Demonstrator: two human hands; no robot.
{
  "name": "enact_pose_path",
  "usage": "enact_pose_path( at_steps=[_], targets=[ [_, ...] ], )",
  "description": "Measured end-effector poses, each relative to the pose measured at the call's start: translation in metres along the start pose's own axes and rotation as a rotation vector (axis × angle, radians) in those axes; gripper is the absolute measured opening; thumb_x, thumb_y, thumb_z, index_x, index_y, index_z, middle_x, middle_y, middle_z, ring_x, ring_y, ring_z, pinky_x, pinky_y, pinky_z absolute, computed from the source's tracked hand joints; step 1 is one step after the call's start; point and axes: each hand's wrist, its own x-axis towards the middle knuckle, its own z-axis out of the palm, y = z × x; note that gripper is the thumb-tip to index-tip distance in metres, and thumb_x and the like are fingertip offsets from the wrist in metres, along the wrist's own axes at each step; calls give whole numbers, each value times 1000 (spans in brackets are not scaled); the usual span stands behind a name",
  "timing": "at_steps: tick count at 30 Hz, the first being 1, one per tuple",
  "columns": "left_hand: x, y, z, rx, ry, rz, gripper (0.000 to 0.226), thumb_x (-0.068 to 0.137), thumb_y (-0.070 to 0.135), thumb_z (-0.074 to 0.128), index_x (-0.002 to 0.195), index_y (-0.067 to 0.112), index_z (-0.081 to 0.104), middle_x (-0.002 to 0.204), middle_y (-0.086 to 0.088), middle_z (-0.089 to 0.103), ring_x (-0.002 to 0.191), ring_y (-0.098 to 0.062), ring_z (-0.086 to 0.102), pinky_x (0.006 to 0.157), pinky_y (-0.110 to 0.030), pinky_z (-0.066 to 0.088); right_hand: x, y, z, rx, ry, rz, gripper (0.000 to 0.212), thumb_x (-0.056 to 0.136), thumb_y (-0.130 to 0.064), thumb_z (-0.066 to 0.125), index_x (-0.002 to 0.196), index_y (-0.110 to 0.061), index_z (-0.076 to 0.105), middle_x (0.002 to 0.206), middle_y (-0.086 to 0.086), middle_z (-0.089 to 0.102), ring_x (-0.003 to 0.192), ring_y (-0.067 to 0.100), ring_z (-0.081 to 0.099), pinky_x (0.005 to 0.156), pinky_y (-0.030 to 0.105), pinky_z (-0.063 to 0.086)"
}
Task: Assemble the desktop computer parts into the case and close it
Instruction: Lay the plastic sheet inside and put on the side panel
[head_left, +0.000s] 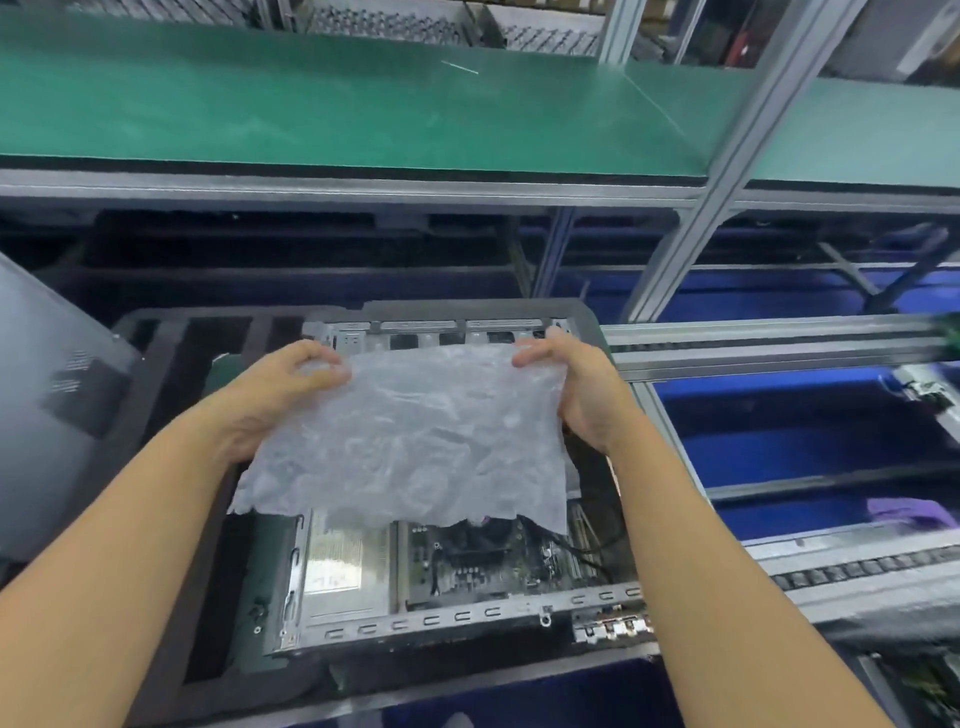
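Plastic sheet (405, 441) pinched at both top corners by left hand (275, 395) and right hand (576, 395) dangles over the motherboard (483, 561), so its loose edge might snag a cable (597, 551).

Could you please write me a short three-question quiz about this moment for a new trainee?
1. True or false: the computer case is already closed.
2. What do the left hand and the right hand hold between them? A) a plastic sheet B) a screwdriver C) a fan
3. Fill in: the shelf above the case is ___ in colour.
Key: 1 false; 2 A; 3 green.
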Motion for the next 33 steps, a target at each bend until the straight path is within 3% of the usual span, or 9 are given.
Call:
enact_pose_path(
  at_steps=[3,6,9,11,14,18,22,27,33],
  targets=[
    [18,8,2,333,-13,70,48,68,36,88,108,45,62,121,2,65,100,-24,69,80,-45,59,5,0,-2,-433,16,-60,13,81,-36,79,85,-38,67,121,-12,66,108,19,68,87,40,54],
    [30,33,10,762,-83,209,73,61,68,77,127,52,51,141,19,45,129,-10,44,109,-41,38,10,-6,-3,-546,17,-107,22,85,-28,79,91,-41,62,117,-32,59,90,3,66,73,31,54],
    [36,61,26,808,-264,230,87,58,77,72,137,52,46,133,34,45,122,3,43,104,-30,36,14,-21,6,-564,-47,-128,30,84,-27,79,101,-43,59,110,-44,54,78,-3,62,56,20,49],
    [41,73,36,816,-378,206,72,65,64,80,130,52,53,122,36,57,112,8,54,95,-24,42,16,-31,16,-583,-66,-168,40,83,-25,81,105,-49,57,114,-42,54,93,-15,59,66,11,49],
    [47,78,44,823,-490,181,36,73,50,81,106,48,66,98,27,71,86,2,68,78,-25,52,18,-35,26,-580,-24,-220,60,83,-20,83,126,-48,52,124,-28,57,114,-10,55,87,11,50],
    [55,62,47,687,-434,229,21,78,42,76,98,43,70,91,19,74,78,-3,71,74,-33,58,11,-26,18,-536,42,-68,78,82,-37,85,143,-49,39,138,-21,52,118,-12,52,91,16,51],
    [61,48,43,396,-354,158,22,79,37,79,98,43,71,94,13,76,81,-12,75,69,-32,60,-4,-4,-3,-500,70,158,100,63,-58,88,147,-36,40,129,-13,67,105,0,69,89,27,57],
    [52,37,48,254,-336,59,23,80,30,82,101,35,73,92,4,77,78,-20,76,56,-28,59,-12,17,-14,-222,33,199,44,73,-33,85,113,-21,70,110,-4,79,100,16,75,92,37,53],
    [42,29,63,398,-101,73,17,76,40,82,90,36,73,82,12,76,71,-13,74,65,-30,57,-12,2,-14,-243,106,25,27,76,-22,78,100,-34,76,104,1,78,97,23,75,91,51,58]
  ],
)
